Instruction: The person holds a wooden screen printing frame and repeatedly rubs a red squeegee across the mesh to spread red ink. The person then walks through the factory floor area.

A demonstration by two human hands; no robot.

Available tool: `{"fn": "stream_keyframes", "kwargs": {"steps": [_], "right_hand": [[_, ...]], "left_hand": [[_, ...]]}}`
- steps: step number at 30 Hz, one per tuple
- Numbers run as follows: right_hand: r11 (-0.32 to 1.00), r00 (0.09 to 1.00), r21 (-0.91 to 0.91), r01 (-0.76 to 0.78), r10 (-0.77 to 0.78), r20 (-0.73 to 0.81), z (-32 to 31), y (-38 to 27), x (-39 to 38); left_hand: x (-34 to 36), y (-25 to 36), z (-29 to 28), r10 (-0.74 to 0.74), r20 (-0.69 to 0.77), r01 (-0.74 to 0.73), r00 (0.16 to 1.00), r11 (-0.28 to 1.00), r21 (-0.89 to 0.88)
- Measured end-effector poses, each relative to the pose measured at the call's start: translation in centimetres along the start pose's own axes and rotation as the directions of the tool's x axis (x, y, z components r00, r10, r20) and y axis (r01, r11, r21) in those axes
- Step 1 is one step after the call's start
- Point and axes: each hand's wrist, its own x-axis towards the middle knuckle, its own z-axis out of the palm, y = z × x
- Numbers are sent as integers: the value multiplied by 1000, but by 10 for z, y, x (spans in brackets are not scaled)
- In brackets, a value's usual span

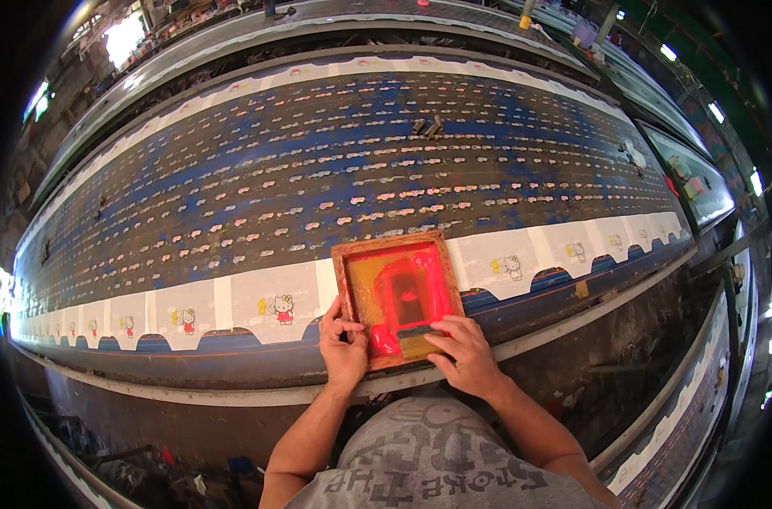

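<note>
A wooden-framed printing screen [454, 270] lies over the near white cloth strip [250, 293] on the long table. Wet red ink [441, 284] covers much of its mesh around a darker middle window. My left hand [344, 343] grips the frame's lower left side, fingers curled over the edge. Inside the frame's near end, my right hand [464, 352] pinches a small flat squeegee [416, 330] with a dark edge, partly hidden by the fingers. Cartoon cats printed left of the frame, such as this printed cat [282, 310], wear red; the printed cat [511, 268] to its right shows no red.
The dark tabletop [259, 195] carries many rows of small printed marks. Small grey objects [428, 128] sit near its middle, and a pale crumpled item [634, 154] at the far right. A rail [233, 396] runs along the near edge. Another printed table [683, 441] stands at lower right.
</note>
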Motion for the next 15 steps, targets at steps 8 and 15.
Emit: {"fn": "stream_keyframes", "kwargs": {"steps": [8,15], "right_hand": [[892,921,373,-254,341,-188,-6,41,-41],[914,931,365,-175,275,-242,-54,110,-77]], "left_hand": [[1,29,13,60,-22,-60,998,998,31],[-12,37,104,86,-11,-86,996,996,8]]}}
